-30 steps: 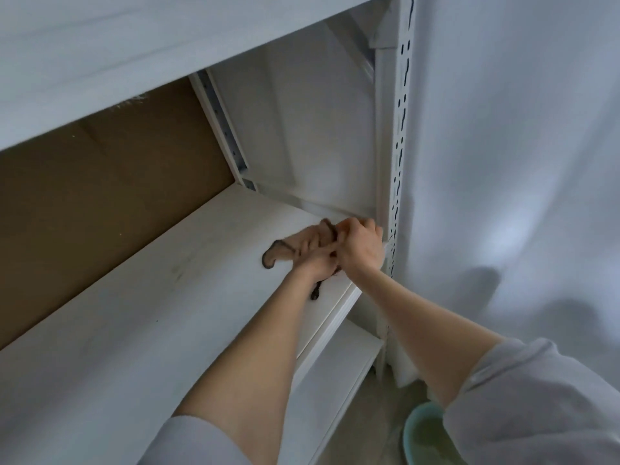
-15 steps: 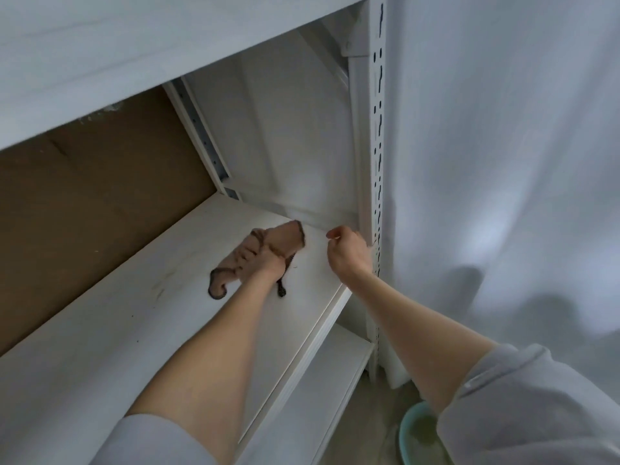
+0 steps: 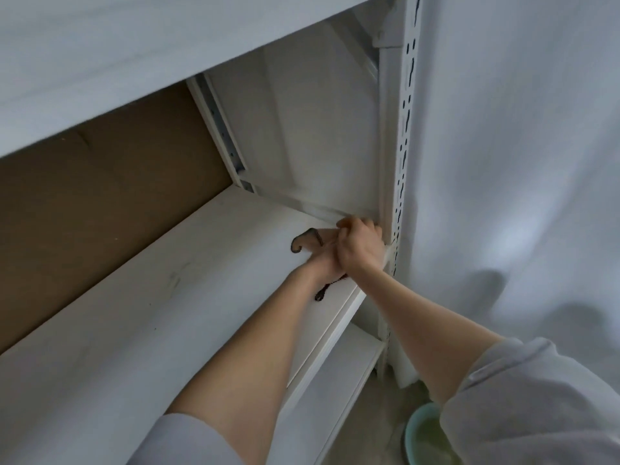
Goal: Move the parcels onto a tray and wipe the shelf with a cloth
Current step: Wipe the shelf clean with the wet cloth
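A pinkish-brown cloth point(image 3: 307, 239) with a dark edge lies on the white shelf point(image 3: 161, 307) at its right end. My left hand point(image 3: 323, 265) holds the cloth down there; its fingers are hidden behind my right hand. My right hand point(image 3: 360, 245) is curled into a fist just in front of the left one, beside the perforated upright post point(image 3: 404, 156). I see nothing held in it. A dark strip of the cloth pokes out under my left wrist near the shelf's front edge. No parcels or tray are in view.
A brown cardboard panel point(image 3: 100, 209) backs the shelf on the left. Another white shelf board point(image 3: 117, 55) hangs overhead. A lower shelf point(image 3: 339, 391) sits below. A pale green basin point(image 3: 422, 437) stands on the floor at the bottom right, and white fabric hangs on the right.
My left hand has slid the cloth rightward along the shelf, back to the right end, until it meets my right hand. My right hand has stayed by the post.
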The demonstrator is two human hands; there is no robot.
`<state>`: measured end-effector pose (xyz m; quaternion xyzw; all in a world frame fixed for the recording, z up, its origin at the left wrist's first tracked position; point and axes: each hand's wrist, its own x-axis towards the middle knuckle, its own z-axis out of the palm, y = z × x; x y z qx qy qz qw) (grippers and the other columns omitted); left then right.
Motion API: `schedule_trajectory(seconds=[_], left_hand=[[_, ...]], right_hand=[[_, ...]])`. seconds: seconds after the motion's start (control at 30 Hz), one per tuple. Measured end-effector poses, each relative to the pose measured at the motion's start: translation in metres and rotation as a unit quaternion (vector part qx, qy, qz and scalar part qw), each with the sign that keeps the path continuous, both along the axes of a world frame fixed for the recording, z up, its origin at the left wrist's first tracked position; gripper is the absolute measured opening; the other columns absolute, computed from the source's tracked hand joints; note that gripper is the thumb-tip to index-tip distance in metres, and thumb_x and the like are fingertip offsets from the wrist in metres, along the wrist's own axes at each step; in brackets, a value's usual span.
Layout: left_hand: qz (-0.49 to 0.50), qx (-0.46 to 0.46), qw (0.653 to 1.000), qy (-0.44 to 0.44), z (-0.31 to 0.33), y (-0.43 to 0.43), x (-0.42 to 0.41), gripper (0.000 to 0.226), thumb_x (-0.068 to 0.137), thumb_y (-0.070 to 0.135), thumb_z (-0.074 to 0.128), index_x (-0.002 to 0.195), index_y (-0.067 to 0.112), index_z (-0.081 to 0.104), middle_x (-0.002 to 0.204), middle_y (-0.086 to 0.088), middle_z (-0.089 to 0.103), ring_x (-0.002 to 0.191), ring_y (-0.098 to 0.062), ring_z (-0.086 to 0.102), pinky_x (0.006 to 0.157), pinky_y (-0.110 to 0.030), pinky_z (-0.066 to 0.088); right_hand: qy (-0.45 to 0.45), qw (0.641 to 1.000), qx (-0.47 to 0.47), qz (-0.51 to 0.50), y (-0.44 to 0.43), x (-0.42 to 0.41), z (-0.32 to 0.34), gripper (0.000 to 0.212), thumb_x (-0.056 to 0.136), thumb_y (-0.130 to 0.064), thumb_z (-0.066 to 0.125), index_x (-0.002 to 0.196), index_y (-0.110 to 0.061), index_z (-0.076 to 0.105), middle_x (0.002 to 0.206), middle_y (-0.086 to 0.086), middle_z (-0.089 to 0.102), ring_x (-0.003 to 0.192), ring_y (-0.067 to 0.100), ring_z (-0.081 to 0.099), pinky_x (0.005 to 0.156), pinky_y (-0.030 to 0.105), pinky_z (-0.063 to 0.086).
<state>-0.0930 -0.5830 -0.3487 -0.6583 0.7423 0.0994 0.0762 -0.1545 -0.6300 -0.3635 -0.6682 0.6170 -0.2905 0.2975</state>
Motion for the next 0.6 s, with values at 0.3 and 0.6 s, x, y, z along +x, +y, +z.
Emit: schedule_trajectory(seconds=[0.3,0.6], left_hand=[[0.262,0.027,0.964,0.031,-0.021,0.058,0.088,0.052,0.097,0.048,0.033,0.147,0.045,0.019,0.161,-0.001,0.007,0.145,-0.034,0.009,0.115,-0.048,0.021],[0.579,0.002,0.815,0.022,-0.064,0.158,0.185,0.104,0.067,0.088,0.008,0.149,0.027,0.025,0.150,-0.012,0.036,0.134,-0.033,0.038,0.113,-0.045,0.030]], right_hand=[[0.036,0.991,0.055,0.117,0.049,0.042,0.002,0.038,0.096,-0.023,0.035,0.129,-0.015,0.052,0.132,0.011,0.047,0.123,0.031,0.037,0.101,0.037,0.036],[0.052,0.972,0.080,0.212,0.093,0.068,0.004,0.041,0.098,-0.022,0.035,0.136,-0.023,0.049,0.142,0.008,0.040,0.134,0.027,0.029,0.110,0.034,0.030]])
